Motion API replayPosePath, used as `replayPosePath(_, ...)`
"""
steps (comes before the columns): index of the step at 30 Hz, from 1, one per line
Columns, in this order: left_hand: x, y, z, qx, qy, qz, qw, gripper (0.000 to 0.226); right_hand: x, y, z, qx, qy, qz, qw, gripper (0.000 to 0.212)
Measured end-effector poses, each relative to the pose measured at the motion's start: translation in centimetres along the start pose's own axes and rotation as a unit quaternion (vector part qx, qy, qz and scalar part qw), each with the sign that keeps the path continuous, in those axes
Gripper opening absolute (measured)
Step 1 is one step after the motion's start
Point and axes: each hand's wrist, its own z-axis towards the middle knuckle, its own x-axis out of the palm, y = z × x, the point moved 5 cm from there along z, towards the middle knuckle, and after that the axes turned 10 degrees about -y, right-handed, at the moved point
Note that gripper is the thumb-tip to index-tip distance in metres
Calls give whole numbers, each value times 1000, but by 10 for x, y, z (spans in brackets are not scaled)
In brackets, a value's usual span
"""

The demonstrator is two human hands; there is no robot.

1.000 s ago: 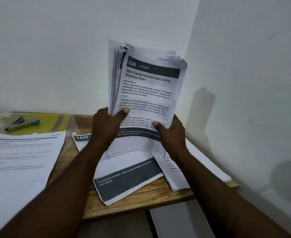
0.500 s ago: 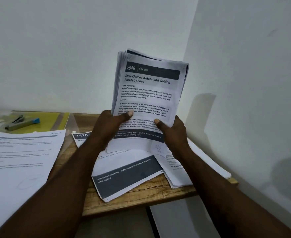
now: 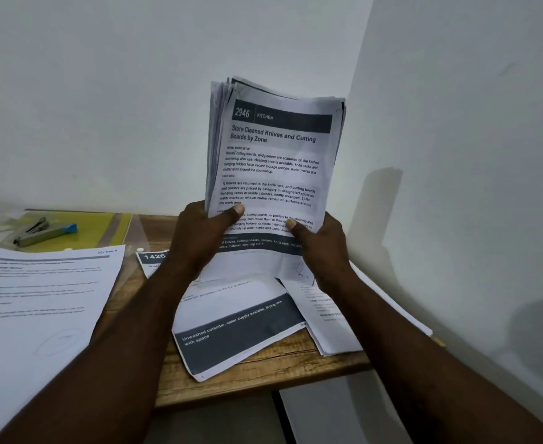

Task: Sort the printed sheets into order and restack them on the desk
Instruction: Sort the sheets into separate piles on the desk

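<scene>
Both hands, left [image 3: 196, 241] and right [image 3: 323, 248], hold a stack of sheets [image 3: 273, 168] upright above the worktop [image 3: 263, 376], thumbs pinching its front.

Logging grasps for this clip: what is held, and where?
Left hand and right hand grip the stack of printed sheets by its lower part, thumbs in front.

The stack [image 3: 273, 161] has closed up: back sheets that splayed out past its upper left corner a second ago (loosely fanned then) now sit nearer flush with the front page.
</scene>
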Motion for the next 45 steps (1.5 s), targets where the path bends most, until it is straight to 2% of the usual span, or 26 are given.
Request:
replayPosePath(3,-4,-5,3,3,8,-22,1000,13,-3,15,4,-8,18,-5,1000,31)
replayPosePath(6,-6,-8,3,-22,21,-39,999,18,-8,26,4,3,53,19,998,41)
replayPosePath(9,-5,-15,-4,-39,40,-47,997,28,-17,33,3,20,88,53,995,34)
replayPosePath(17,6,-39,-31,-71,75,-114,988,21,-52,69,-9,38,124,82,988,31)
replayPosePath(21,-1,-58,-44,-104,61,-124,985,26,-57,79,-15,48,137,96,985,40)
replayPosePath(25,-19,-66,-58,-141,64,-136,978,31,-55,76,-23,39,90,93,991,34)
replayPosePath(29,-45,-72,-73,-137,70,-131,979,24,-41,73,-40,27,56,121,991,32)
replayPosePath(31,-64,-71,-77,-130,54,-128,982,24,-29,71,-50,37,58,158,985,32)
replayPosePath(37,-107,-58,-87,-121,1,-109,987,32,2,59,-68,52,4,167,985,34)
replayPosePath(45,-137,-58,-89,-86,-50,-85,991,24,23,58,-73,69,21,171,983,7)
